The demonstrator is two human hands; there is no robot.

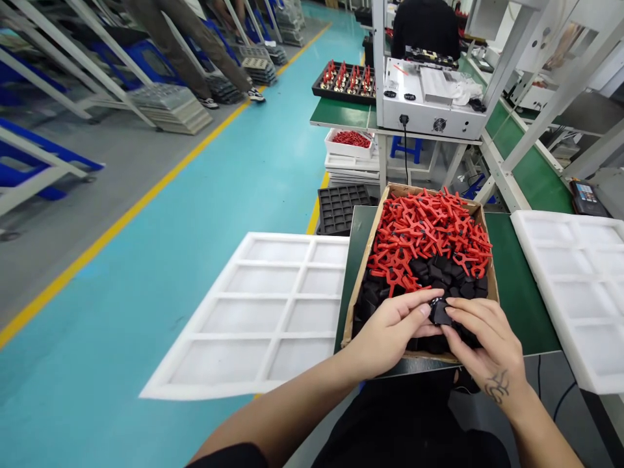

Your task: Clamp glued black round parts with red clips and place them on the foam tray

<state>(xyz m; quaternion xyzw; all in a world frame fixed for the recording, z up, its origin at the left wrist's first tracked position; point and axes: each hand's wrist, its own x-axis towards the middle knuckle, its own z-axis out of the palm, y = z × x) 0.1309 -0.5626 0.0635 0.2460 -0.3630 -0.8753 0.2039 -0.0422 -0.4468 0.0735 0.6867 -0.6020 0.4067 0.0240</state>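
Between my two hands is a small black plastic part (pixel 440 312), held over the near side of a cardboard box (pixel 491 286). My left hand (pixel 397 328) pinches its left edge with thumb and fingers. From the other side my right hand (pixel 485 335) grips it with the fingertips. Red Y-shaped plastic pieces (pixel 424 227) heap up in the far half of the box. Similar loose black parts (pixel 446 270) fill the near half, partly hidden under my hands.
White foam trays with compartments flank the box: a left tray (pixel 248 337) and a right tray (pixel 556 322). Ahead stands a white machine (pixel 429 120) on a frame. A black tray (pixel 342 227) sits low beyond the left tray. A seated person (pixel 426 29) is farther off.
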